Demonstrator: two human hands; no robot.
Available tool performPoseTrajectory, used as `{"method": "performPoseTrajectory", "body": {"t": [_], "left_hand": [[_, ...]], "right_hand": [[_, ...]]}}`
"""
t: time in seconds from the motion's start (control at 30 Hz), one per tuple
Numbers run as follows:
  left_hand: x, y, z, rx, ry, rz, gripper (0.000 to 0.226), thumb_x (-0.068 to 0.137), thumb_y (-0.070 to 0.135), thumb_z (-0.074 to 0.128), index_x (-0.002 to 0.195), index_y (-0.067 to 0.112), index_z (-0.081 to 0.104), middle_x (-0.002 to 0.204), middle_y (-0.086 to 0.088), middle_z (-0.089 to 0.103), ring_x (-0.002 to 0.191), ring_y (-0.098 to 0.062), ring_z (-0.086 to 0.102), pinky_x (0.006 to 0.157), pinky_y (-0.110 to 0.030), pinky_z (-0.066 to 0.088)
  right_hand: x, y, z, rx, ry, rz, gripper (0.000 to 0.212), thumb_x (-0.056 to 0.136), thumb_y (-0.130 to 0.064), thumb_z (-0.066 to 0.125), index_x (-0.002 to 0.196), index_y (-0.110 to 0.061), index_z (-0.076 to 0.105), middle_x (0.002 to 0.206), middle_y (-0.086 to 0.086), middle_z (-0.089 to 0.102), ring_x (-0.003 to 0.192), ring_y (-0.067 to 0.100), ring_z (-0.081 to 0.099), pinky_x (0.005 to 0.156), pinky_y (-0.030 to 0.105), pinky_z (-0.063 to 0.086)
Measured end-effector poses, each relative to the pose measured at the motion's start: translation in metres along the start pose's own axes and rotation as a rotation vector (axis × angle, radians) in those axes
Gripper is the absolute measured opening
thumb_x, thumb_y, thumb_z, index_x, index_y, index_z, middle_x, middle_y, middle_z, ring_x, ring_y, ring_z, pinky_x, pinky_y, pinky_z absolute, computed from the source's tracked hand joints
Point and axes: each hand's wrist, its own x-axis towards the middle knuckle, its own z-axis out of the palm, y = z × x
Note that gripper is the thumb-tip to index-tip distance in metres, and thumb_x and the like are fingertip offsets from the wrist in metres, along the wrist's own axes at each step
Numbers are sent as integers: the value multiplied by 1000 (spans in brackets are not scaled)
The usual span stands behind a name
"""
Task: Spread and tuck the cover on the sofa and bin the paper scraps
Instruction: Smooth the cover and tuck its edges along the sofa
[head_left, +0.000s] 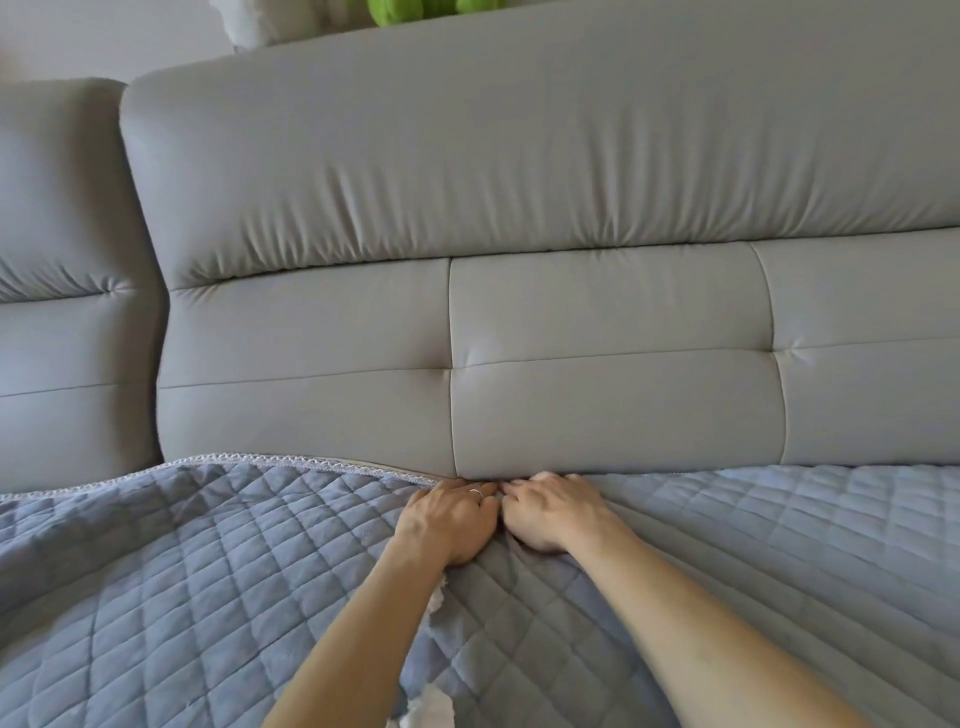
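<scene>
Head cam, counts first: 1 cover, 2 hands, 2 paper scraps, 2 back cushions in view.

The cover is blue-grey and quilted, and it lies over the seat of the sofa. Right of the hands its back edge is out of sight under the wide back cushion. Left of them the lace trim is exposed and runs on in front of the second back cushion.

The left hand and right hand are side by side, nearly touching, at the seat/back crease.
- Left: fingers together and pushed down into the crease, tips hidden, so I can't tell if they grip (1 ring on it).
- Right: fingers curled and clamped on the cover, which is bunched up under them.

Both scraps are white and lie on the cover against the left forearm. The upper scrap peeks out mid-forearm, and the lower scrap is at the bottom frame edge.

1 green object sits behind the sofa top (cropped, can't identify).
</scene>
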Motion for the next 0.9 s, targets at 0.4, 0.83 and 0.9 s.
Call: {"method": "performPoseTrajectory", "body": {"t": [0.4,0.83,0.9], "left_hand": [[-2,18,-13,11,-13,-12,55,96,41,20,150,35,31,157,14,29,144,-10,23,117,-41,17],[-27,-41,-38,-55,214,-19,46,96,35,41,141,34,48,149,13,43,139,-12,35,114,-33,27],[-36,-82,-56,77,111,-51,53,100,41,32,152,33,28,160,16,21,148,-10,16,120,-43,12]], "right_hand": [[-33,38,-24,-8,53,258,61,92,-42,16,140,-21,45,154,-5,38,140,20,32,112,50,24],[-56,29,-8,-37,243,375,38,93,-33,36,119,-23,61,132,-5,59,126,19,51,104,39,37],[-49,-16,-12,93,284,205,37,95,-33,37,118,-22,62,133,-5,60,125,19,52,100,34,41]]}}
